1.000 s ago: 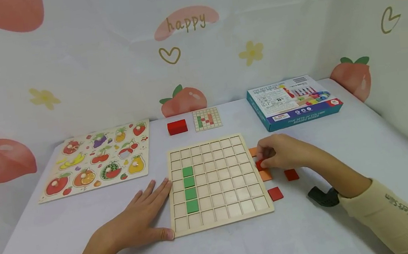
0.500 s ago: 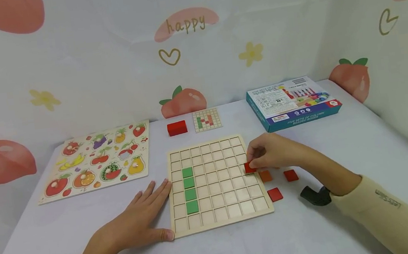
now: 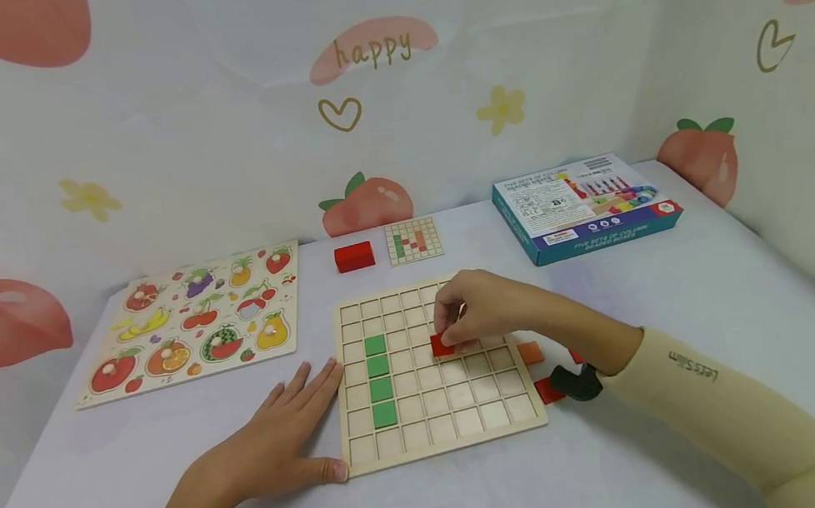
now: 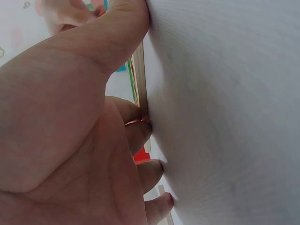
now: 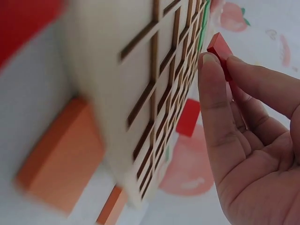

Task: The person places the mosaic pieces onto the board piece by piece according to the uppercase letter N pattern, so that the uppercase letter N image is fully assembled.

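Note:
A wooden grid board [image 3: 449, 453] lies flat on the table, with several green square tiles [image 3: 381, 388] in one column at its left. My left hand [image 3: 270, 441] rests beside it, straight fingers and thumb touching its left edge. Over the middle of the grid, my right hand [image 3: 489, 303] pinches a red square tile [image 3: 441, 346] between thumb and index finger. In the right wrist view the pinched tile [image 5: 218, 47] is tilted and stands off the board's surface. The left wrist view shows the left palm [image 4: 56, 122] with fingertips at the board's side.
An orange tile [image 3: 530, 352] and a red tile [image 3: 548, 390] lie by the board's right edge; another red one is mostly hidden under the forearm. Behind stand a red block [image 3: 354, 257], a small pattern card [image 3: 413, 241], a fruit puzzle [image 3: 189, 321] and a box [image 3: 586, 204].
My right hand has picked up the red tile from beside the board and carried it leftward over the grid. My left hand has stayed at the board's left edge.

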A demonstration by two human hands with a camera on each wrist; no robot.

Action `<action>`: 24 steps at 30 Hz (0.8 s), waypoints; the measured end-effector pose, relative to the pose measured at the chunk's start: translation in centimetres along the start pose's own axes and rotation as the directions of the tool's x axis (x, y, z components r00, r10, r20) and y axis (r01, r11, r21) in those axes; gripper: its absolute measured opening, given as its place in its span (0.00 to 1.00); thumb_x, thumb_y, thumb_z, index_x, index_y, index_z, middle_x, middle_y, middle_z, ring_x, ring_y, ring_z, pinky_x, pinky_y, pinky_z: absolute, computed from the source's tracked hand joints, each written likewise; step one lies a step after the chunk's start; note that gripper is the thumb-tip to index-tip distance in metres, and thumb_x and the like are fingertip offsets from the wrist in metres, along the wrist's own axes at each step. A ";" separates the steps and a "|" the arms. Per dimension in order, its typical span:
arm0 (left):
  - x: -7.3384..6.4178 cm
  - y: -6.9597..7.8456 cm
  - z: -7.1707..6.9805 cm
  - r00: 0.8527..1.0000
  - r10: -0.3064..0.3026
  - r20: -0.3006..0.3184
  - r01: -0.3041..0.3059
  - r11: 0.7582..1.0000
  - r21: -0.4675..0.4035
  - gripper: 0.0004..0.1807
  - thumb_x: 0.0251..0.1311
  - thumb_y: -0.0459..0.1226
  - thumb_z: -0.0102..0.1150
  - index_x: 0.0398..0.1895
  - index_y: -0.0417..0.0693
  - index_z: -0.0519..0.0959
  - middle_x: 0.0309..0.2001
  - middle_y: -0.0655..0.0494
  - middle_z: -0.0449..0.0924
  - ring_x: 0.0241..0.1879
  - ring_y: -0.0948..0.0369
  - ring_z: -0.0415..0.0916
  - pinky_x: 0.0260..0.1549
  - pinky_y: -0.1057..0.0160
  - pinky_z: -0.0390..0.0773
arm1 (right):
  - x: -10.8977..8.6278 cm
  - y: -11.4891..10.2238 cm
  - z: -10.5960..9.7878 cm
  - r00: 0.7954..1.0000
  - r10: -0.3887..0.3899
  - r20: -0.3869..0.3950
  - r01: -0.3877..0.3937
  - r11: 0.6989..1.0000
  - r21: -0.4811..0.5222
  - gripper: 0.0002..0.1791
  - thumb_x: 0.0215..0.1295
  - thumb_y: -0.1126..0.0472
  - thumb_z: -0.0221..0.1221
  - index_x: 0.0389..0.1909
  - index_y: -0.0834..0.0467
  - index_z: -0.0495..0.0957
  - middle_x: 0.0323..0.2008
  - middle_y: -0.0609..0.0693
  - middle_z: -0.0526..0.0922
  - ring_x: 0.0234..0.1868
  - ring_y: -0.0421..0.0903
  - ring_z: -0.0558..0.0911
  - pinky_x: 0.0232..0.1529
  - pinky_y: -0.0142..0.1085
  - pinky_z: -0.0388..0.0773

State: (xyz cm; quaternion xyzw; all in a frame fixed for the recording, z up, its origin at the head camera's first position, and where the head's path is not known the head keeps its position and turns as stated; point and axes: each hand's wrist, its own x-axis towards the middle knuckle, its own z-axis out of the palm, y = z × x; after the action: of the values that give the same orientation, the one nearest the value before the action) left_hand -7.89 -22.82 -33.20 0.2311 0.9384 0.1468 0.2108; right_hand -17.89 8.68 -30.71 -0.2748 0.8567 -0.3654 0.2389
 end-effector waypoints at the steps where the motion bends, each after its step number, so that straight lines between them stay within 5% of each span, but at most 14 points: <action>1: 0.0 0.0 0.0 1.000 0.000 0.000 0.000 1.000 0.001 0.67 0.45 0.72 0.62 0.82 0.49 0.45 0.81 0.50 0.42 0.77 0.40 0.33 0.69 0.32 0.40 | 0.3 -0.2 0.1 1.000 -0.009 0.005 0.009 1.000 -0.007 0.03 0.61 0.69 0.68 0.30 0.60 0.83 0.26 0.48 0.81 0.29 0.44 0.80 0.34 0.34 0.81; 12: 0.0 0.1 -0.1 1.000 -0.005 0.004 0.005 1.000 0.002 0.67 0.46 0.71 0.63 0.82 0.50 0.45 0.81 0.50 0.42 0.77 0.40 0.33 0.70 0.32 0.40 | 3.7 -1.7 2.0 0.997 -0.062 0.038 0.065 0.995 -0.081 0.08 0.59 0.69 0.69 0.25 0.55 0.81 0.24 0.45 0.81 0.30 0.41 0.79 0.34 0.31 0.78; 24: 0.0 -0.1 0.0 1.000 -0.001 0.004 0.001 1.000 -0.001 0.67 0.45 0.71 0.63 0.82 0.51 0.44 0.81 0.51 0.42 0.78 0.41 0.33 0.70 0.32 0.40 | 4.5 -2.5 3.0 0.998 -0.035 0.047 0.042 0.987 -0.155 0.09 0.59 0.68 0.69 0.23 0.54 0.82 0.23 0.44 0.81 0.31 0.40 0.77 0.34 0.31 0.76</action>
State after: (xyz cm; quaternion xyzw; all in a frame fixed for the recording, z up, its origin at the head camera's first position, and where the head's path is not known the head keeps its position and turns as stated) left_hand -7.94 -22.91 -33.26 0.2307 0.9380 0.1468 0.2129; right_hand -18.61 2.80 -31.64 -0.3171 0.8717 -0.2958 0.2284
